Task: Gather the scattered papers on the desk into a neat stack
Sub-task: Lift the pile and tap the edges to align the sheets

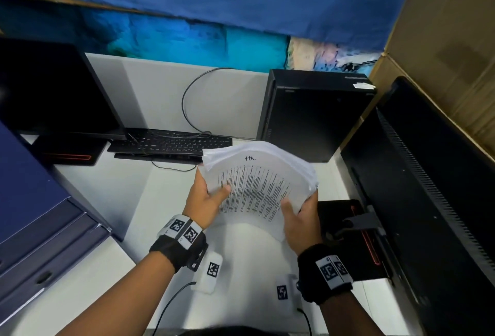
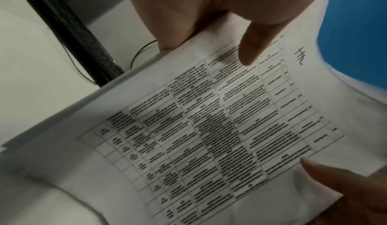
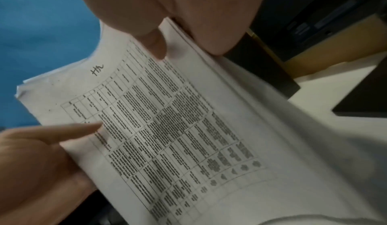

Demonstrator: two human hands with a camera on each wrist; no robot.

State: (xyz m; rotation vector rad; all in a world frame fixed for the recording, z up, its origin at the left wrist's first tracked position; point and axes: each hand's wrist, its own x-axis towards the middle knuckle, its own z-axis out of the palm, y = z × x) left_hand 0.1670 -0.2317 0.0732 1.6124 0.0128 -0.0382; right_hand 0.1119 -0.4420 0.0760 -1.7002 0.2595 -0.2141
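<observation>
At the far left stand blue drawers (image 1: pixel 40 217), then a dark monitor (image 1: pixel 53 86) with a keyboard (image 1: pixel 171 144) beside it on the white tabletop (image 1: pixel 107 191). The left hand (image 1: pixel 205 201) grasps the left edge of the stack of papers (image 1: pixel 257 191), thumb on top of the printed sheet and fingers hidden beneath. The stack is held up above the tabletop, between both hands, and it sags and curls between them, so it looks light but floppy, with loose sheets fanning unevenly at the far corner. The right hand (image 1: pixel 301 219) pinches the right edge the same way, thumb on top. Holding both long edges seems wise; tapping them down on the tabletop would likely square the sheets. Further right sit a black computer tower (image 1: pixel 313 113) and another monitor (image 1: pixel 428 188).
</observation>
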